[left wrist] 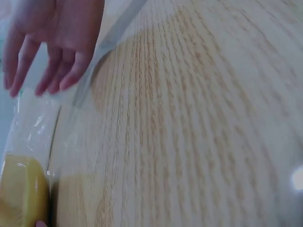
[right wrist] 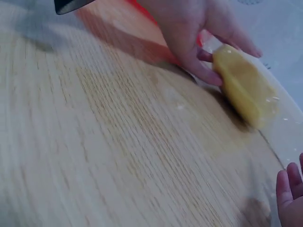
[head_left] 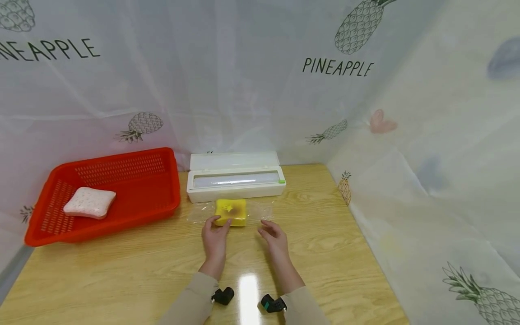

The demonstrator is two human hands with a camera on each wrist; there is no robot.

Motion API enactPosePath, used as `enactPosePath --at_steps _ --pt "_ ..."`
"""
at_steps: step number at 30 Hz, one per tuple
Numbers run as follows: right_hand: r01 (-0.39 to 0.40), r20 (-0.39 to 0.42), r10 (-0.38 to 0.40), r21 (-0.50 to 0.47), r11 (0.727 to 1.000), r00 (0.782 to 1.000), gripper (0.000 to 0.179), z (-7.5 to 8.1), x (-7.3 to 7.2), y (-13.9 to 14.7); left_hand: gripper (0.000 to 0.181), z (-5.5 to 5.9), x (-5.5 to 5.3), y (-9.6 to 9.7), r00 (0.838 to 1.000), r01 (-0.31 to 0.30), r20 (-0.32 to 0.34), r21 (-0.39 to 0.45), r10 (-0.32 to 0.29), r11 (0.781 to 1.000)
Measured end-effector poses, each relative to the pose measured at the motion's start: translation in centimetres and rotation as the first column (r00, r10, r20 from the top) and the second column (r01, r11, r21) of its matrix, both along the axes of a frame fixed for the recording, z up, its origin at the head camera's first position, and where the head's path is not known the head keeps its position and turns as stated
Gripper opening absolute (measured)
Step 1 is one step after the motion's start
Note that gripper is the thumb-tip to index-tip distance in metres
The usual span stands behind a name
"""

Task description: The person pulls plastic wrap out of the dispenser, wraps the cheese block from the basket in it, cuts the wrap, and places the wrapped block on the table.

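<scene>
A yellow, bread-like block (head_left: 235,208) with a browned patch on top lies on the table, wrapped in clear plastic film (head_left: 262,210) that spreads out on both sides. My left hand (head_left: 214,241) grips its near left part, thumb on the front and fingers at the left end. The right wrist view shows the same left hand (right wrist: 189,33) pinching one end of the block (right wrist: 241,87). To the right of the block, my right hand (head_left: 278,243) hovers near the loose film with relaxed fingers, holding nothing.
Behind the block stands a white cling-film dispenser box (head_left: 235,194), lid raised, with a roll inside. On the left, a red plastic basket (head_left: 174,180) contains a white, bread-shaped piece (head_left: 90,201). A pineapple-print sheet (head_left: 243,90) hangs behind and to the right of the wooden table (head_left: 122,280).
</scene>
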State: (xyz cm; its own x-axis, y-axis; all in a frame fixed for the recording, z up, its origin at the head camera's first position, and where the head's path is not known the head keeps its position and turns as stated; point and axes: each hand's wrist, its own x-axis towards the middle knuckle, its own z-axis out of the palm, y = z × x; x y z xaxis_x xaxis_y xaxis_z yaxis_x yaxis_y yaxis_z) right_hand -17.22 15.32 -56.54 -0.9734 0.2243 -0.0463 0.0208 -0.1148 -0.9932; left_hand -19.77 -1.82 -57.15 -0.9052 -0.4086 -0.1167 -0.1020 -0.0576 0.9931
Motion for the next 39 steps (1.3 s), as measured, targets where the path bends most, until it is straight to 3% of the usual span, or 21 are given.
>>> enactPosePath --at_steps 2,5,14,18,23,30,35,39 --pt "0.019 -0.014 -0.019 0.031 0.999 1.0 0.026 1.2 0.7 0.3 0.036 0.0 0.0 -0.2 0.999 -0.045 -0.004 -0.035 0.045 0.998" --pt "0.025 -0.041 -0.021 0.091 0.996 0.999 0.023 3.4 1.7 0.8 0.034 0.1 0.0 -0.7 0.998 -0.065 0.001 -0.066 0.066 0.996" --pt "-0.039 -0.146 0.079 0.255 0.966 0.986 0.018 7.4 1.9 2.0 0.031 2.2 0.3 -3.2 0.995 0.095 0.027 0.015 -0.095 0.995" --pt "-0.144 -0.148 0.181 0.234 0.962 0.972 0.022 6.3 0.5 2.1 0.03 2.9 0.4 -4.3 0.984 0.177 0.02 0.018 -0.178 0.984" --pt "-0.248 -0.121 0.262 0.115 0.962 0.958 0.025 4.2 -1.4 1.4 0.032 3.2 0.6 -4.9 0.967 0.254 -0.016 0.042 -0.254 0.966" --pt "-0.267 -0.146 0.27 0.036 0.963 0.952 0.024 1.9 -3.1 -0.3 0.032 2.9 0.6 -4.8 0.953 0.301 -0.046 0.044 -0.299 0.953" --pt "-0.257 -0.056 0.258 0.017 0.966 0.965 0.021 1.1 -4.1 -1.3 0.033 1.9 0.2 -4.5 0.944 0.331 -0.038 0.124 -0.328 0.936" --pt "-0.259 -0.019 0.26 0.045 0.965 0.965 0.02 1.6 -4.1 -1.8 0.033 1.0 -0.3 -4.4 0.941 0.337 -0.012 0.163 -0.339 0.927"
